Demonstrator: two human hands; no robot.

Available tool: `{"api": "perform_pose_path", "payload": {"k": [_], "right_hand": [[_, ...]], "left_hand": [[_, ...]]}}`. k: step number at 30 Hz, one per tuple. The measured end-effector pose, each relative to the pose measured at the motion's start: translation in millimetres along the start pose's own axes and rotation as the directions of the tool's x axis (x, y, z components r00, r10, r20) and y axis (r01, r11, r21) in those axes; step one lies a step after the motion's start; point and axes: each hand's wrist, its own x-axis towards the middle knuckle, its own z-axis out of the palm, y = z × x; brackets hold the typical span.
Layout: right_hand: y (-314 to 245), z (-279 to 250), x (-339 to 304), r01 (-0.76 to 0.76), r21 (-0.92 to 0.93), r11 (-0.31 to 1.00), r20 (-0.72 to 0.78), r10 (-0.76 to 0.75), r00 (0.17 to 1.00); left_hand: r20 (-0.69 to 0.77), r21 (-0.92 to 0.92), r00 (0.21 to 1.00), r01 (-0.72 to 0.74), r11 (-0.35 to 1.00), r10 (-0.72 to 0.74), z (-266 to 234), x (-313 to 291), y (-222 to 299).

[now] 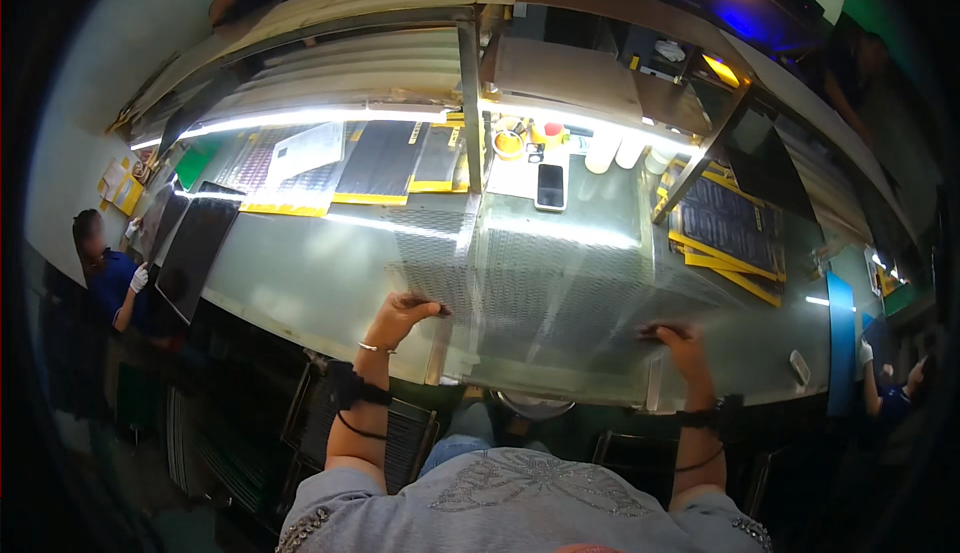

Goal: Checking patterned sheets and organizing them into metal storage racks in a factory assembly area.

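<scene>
A large see-through sheet with a fine dotted pattern [560, 303] spans the space between my hands, over the near part of the glossy table [300, 253]. My left hand [405, 317] pinches at its left side, thumb against fingers. At its right side my right hand [682, 343] pinches with dark-covered fingertips. The sheet's exact edges are hard to make out against the shiny surface. A black strap sits on each forearm, and a bracelet on the left wrist.
A phone [550, 187] lies beyond the sheet, near an orange tape roll [509, 144] and white bottles [602, 152]. Dark panels with yellow edges [730, 218] are stacked at right, others [378, 161] at far left. Metal posts rise from the table. Co-workers are at both sides.
</scene>
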Motion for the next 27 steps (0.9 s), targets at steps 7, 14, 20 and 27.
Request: {"api": "perform_pose_path", "payload": {"k": [7,14,20,27], "right_hand": [[28,-2,-11,-0.106,-0.329,0.939,-0.142,0.062,0.988],[72,17,8,-0.086,0.109,0.99,0.062,0.08,0.995],[-16,11,23,-0.038,-0.227,0.973,-0.162,0.001,0.987],[15,18,46,-0.08,-0.219,0.972,-0.163,0.044,0.986]], "left_hand": [[-0.06,0.12,0.996,-0.052,0.991,0.06,-15,20,-7],[0.003,0.039,1.0,-0.03,0.999,0.03,-25,47,-6],[-0.178,0.298,0.964,-0.138,0.945,0.197,-34,50,62],[-0.197,0.204,0.966,-0.129,0.97,0.17,-55,64,16]]}}
